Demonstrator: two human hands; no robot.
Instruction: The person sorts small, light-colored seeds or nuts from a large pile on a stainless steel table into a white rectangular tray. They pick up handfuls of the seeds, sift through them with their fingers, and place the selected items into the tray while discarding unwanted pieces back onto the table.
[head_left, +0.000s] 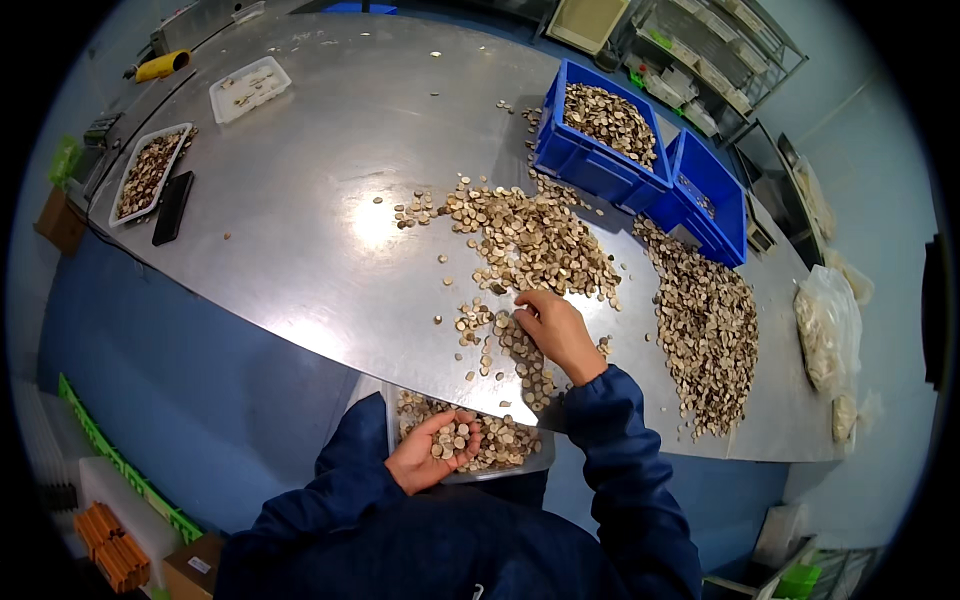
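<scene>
My left hand (420, 459) is cupped palm up around a small heap of round, dried-looking slices (450, 441). It rests over a clear plastic tub (549, 459) at my lap, which is filled with similar pale and brown slices. My right hand (561, 330) hovers at the metal table (315, 247), its thumb and forefinger apart with no slice visible between them. Its other fingers are partly hidden from above. Below it a loose strip of slices (517, 341) runs towards the table's near edge. Just beyond lies a larger spread heap (532, 236).
A blue crate (600, 161) full of slices stands at the back right, beside a second blue crate (716, 199) holding a few. Another big heap (709, 337) covers the right side. White trays (251, 90), a black flat object (173, 208) and plastic bags (829, 330) sit farther out.
</scene>
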